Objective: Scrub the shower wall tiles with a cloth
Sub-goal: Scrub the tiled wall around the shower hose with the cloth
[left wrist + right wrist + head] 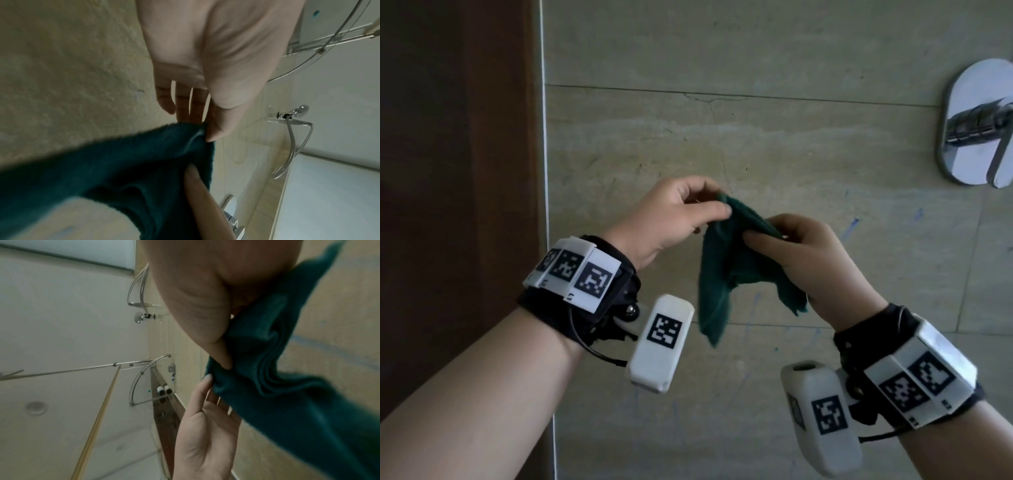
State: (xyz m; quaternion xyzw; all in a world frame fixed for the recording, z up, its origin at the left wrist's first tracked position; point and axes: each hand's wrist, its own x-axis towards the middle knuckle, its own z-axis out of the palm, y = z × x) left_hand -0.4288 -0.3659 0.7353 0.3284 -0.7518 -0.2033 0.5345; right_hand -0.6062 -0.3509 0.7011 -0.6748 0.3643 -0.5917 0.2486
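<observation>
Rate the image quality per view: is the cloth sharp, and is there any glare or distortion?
Head view: dim and flat, green cloth fairly sharp between both hands, bright glare on the chrome tap plate. Left wrist view: cloth smeared at the near edge, shower hose bowed by the wide lens. Right wrist view: cloth blurred toward the lower right corner.

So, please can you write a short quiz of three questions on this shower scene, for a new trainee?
1. True or false: the green cloth is pressed flat against the wall tiles.
2. Which hands hold the cloth? A) only the left hand B) only the right hand C) both
3. Fill in: the blue marks on the tiles lie to the ___ of the cloth in the head view.

Key: 1 false, it hangs between the hands; 2 C; 3 right.
</observation>
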